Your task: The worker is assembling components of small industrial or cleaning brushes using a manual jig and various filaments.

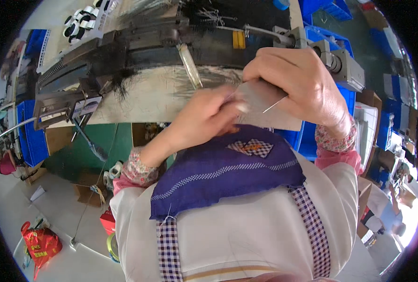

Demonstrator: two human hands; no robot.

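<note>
Head view, right hand (293,80): fingers curled narrow, pinching the grey flat piece.
Grey flat piece (259,96): between the hands, seen against the near part of the worktop (157,98), at the right hand's 8 o'clock.
Left hand (204,115): farther toward 8 o'clock, blurred; fingers by the piece's left edge, grip cannot be told.
Silver strip (189,66): at the piece's 10 o'clock.
Yellow block (238,40): between 11 and 12.
Purple apron (213,162): toward 6 o'clock.
</note>
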